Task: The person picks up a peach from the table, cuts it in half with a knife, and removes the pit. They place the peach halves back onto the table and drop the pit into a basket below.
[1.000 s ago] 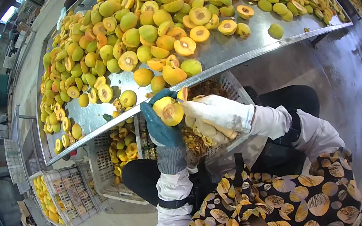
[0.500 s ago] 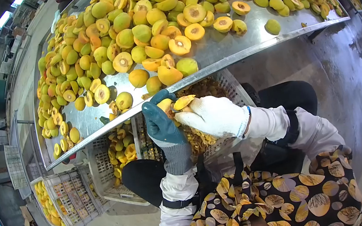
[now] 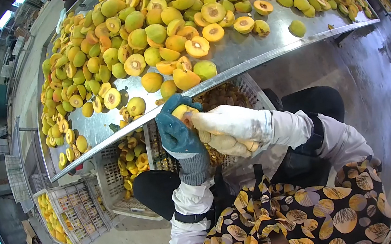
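head: fruit (image 3: 181,110) in left hand (image 3: 176,131)

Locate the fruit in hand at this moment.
The fruit is just left of centre in the head view, in the blue-gloved left hand, below the near edge of the metal table, with the white-gloved right hand on its right.

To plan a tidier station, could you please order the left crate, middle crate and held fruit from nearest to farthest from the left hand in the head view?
1. Held fruit: in the left hand.
2. Middle crate: to the hand's left.
3. Left crate: farther left.
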### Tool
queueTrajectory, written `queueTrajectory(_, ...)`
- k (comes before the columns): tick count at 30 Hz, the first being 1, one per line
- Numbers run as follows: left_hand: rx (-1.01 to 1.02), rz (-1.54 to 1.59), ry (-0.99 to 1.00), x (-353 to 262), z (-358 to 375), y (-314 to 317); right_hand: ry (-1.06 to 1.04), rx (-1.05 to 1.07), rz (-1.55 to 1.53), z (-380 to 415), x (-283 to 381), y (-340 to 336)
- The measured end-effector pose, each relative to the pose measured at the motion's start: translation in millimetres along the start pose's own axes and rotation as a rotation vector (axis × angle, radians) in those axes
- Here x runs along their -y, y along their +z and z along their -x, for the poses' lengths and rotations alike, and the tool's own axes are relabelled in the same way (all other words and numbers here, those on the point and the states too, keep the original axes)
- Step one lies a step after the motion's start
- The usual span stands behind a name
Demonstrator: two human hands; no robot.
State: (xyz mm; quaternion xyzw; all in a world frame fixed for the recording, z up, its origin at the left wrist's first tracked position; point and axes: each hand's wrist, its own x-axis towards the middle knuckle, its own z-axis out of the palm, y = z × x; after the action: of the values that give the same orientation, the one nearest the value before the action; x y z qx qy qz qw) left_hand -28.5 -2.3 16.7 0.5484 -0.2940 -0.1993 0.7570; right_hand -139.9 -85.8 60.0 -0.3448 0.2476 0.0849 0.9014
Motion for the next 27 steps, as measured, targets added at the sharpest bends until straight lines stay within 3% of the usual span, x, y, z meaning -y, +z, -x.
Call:
queueTrajectory(3, 0.009, -0.006, 0.026, 3.6, 1.9, 1.1, -0.155, -0.007, 0.226, -0.4, -4.1, -1.2)
queueTrajectory(6, 0.021, -0.096, 0.085, 2.9, 0.4, 3.8, -0.011, 0.026, 0.05, 1.3, 1.5, -8.5)
queueTrajectory(7, 0.026, -0.143, 0.109, 1.4, 0.8, 2.3, -0.003, 0.016, 0.138, 0.9, 3.4, -10.1)
queueTrajectory(10, 0.059, -0.1, 0.072, 3.0, -0.5, 1.3, -0.406, -0.106, 0.73, -8.6, -1.7, -9.7)
queueTrajectory(12, 0.077, -0.163, 0.093, 2.3, 1.6, -0.3, -0.601, -0.087, 0.765, -25.8, -15.1, -29.4)
queueTrajectory(14, 0.089, -0.169, 0.071, 1.8, 2.0, 0.9, 0.006, 0.055, 0.279, 4.9, 7.8, -16.4)
queueTrajectory(15, 0.084, -0.147, 0.037, -0.8, 1.7, 0.7, 0.054, 0.086, 0.064, 2.9, 6.7, -18.1)
queueTrajectory(19, 0.161, -0.144, -0.058, -6.4, -7.1, -2.3, -0.212, -0.097, 0.643, -2.1, 1.8, -13.3)
queueTrajectory(22, 0.189, -0.262, 0.033, -10.4, -5.8, 3.2, 0.044, 0.098, 0.205, 2.4, 7.3, -23.9)
queueTrajectory(23, 0.195, -0.239, 0.052, -5.6, -4.9, 1.0, 0.083, 0.276, -0.17, -4.1, -0.8, -30.8)
queueTrajectory(26, 0.198, -0.174, 0.063, -3.9, -11.5, 0.9, 0.118, 0.448, -0.348, -14.9, -5.1, -38.8)
queueTrajectory(27, 0.197, -0.162, 0.012, -12.1, -11.9, 3.3, 0.1, 0.377, -0.276, -12.6, -1.1, -37.2)
